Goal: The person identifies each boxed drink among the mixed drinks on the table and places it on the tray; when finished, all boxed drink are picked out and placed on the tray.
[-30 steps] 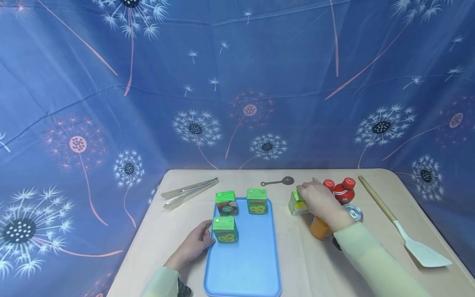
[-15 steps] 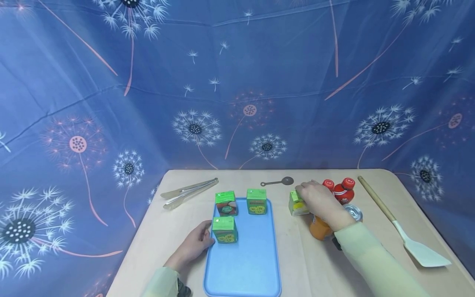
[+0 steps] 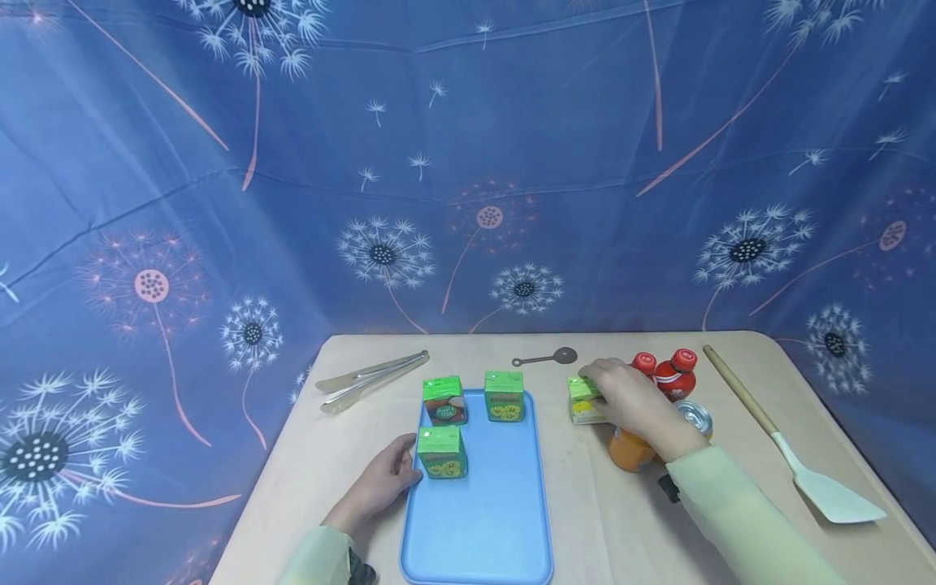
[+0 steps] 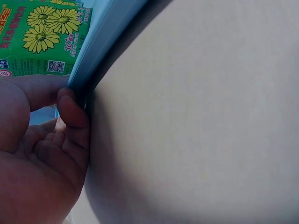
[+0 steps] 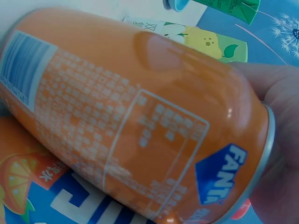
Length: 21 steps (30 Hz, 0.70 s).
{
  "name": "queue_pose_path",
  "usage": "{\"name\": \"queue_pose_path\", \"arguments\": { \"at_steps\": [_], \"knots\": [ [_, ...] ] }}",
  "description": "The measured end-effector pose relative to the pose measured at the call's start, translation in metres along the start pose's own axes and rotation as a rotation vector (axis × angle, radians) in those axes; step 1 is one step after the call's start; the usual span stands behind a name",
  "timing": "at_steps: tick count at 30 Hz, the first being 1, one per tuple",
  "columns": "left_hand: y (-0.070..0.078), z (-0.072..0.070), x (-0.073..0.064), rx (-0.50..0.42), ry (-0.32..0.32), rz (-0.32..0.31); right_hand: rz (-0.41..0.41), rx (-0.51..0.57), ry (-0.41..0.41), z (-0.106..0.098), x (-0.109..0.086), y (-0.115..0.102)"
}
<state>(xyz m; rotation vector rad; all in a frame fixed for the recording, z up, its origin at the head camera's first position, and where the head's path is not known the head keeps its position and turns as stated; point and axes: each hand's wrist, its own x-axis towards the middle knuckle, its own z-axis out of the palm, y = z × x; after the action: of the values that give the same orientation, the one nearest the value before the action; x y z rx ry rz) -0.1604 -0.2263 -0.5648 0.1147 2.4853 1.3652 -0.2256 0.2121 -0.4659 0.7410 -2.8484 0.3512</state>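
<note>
My left hand pinches the left rim of a blue tray, thumb and finger on its edge in the left wrist view. On the tray stand three green drink cartons: one with flowers near that hand, a red-fronted one behind it, and another flowered one at the back right. Right of the tray, my right hand grips a pale green carton from above and partly covers it. An orange Fanta can fills the right wrist view in front of that hand, hiding most of the grip.
Two red-capped bottles and a silver-topped can stand close by the right hand, with orange cans under the forearm. A spatula lies at the right. Tongs and a small dark spoon lie along the back.
The right hand and the pale green carton have shifted slightly to the left. My left hand keeps its place on the tray rim.
</note>
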Motion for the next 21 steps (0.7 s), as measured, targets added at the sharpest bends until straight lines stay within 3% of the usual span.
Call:
{"name": "queue_pose_path", "arguments": {
  "at_steps": [5,21],
  "knots": [
    [0.0,0.0,0.0,-0.003,0.002,-0.002,0.007,0.035,0.004,0.002,-0.001,-0.002],
    [0.001,0.002,-0.001,0.02,0.016,-0.015,0.141,0.157,0.007,0.007,-0.013,0.001]
  ]
}}
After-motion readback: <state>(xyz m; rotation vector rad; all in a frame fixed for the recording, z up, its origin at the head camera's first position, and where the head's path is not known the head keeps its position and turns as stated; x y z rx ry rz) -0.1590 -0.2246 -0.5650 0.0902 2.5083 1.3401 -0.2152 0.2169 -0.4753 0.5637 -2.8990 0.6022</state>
